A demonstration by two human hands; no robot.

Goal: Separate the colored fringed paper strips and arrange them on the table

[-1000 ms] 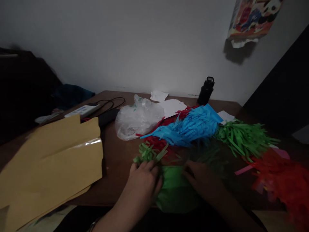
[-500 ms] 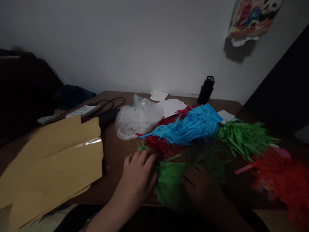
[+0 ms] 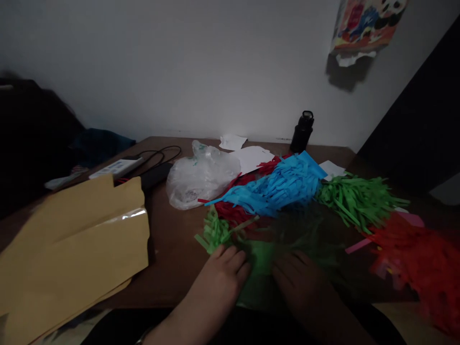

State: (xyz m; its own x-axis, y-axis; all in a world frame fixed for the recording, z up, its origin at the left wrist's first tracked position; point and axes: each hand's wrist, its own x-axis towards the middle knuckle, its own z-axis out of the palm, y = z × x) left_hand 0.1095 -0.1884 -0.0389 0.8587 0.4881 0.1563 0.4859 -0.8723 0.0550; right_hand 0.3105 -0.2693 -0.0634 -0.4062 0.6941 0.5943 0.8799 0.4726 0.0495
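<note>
Green fringed tissue paper [image 3: 261, 256] lies at the table's near edge, between my two hands. My left hand [image 3: 227, 277], fingers curled and pressed together, grips its left side, where cut green strips [image 3: 215, 230] spread out beyond the fingertips. On the other side my right hand [image 3: 301, 277] is closed on the same paper, in deep shadow; its fingertips are partly hidden. More strips beyond that hand are dark and blurred. Just behind lie a blue paper tassel [image 3: 278, 184] and dark red fringed paper [image 3: 233, 214].
A clear plastic bag [image 3: 201, 177] and white paper [image 3: 251, 159] lie farther back. Brown card sheets [image 3: 89, 249] cover the left. A black bottle [image 3: 302, 132] stands near the wall. Another green tassel [image 3: 359, 199] and red fringed paper [image 3: 417, 258] lie to the right.
My left hand has moved a little right and nearer to me, and more green strips show beyond its fingers. The view has shifted slightly. Both hands remain on the green paper.
</note>
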